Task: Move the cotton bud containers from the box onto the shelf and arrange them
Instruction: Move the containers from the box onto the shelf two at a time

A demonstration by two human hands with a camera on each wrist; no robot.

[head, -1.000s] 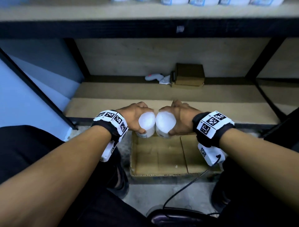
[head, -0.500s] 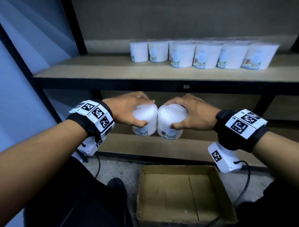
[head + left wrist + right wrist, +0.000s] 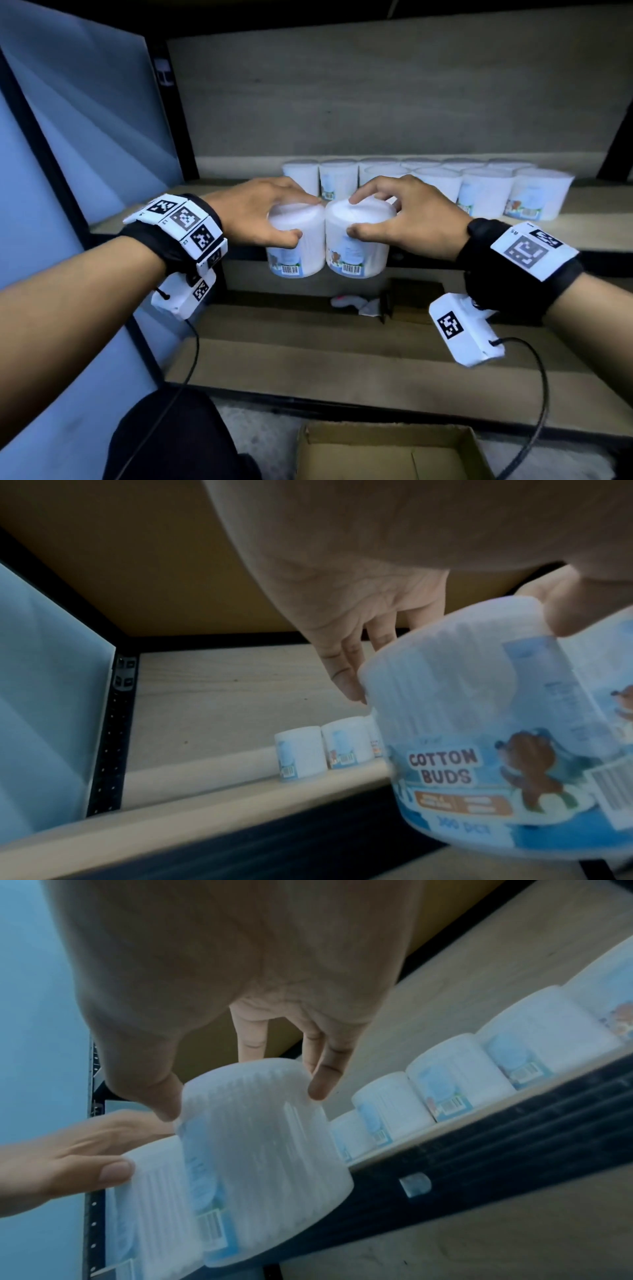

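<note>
My left hand (image 3: 274, 214) grips a white cotton bud container (image 3: 296, 248) from above, its label (image 3: 445, 767) reading COTTON BUDS. My right hand (image 3: 387, 212) grips a second container (image 3: 358, 250) the same way, thumb and fingers (image 3: 320, 1080) round its top. Both containers touch side by side in the air, just in front of the shelf (image 3: 589, 233) edge. Several more containers (image 3: 486, 192) stand in rows at the back of that shelf, seen too in the wrist views (image 3: 301, 753) (image 3: 455, 1074). The cardboard box (image 3: 387, 452) on the floor below looks empty.
The shelf board left of the standing containers (image 3: 219, 185) is bare. A blue-grey panel (image 3: 85, 137) and a black upright post (image 3: 174, 109) bound the left side. A lower shelf (image 3: 308, 342) carries a small dark box (image 3: 407, 294) and a white object (image 3: 356, 303). Cables hang from both wrists.
Both hands have lifted the two containers from over the box up to the level of the shelf with the standing containers, and forward toward its front edge.
</note>
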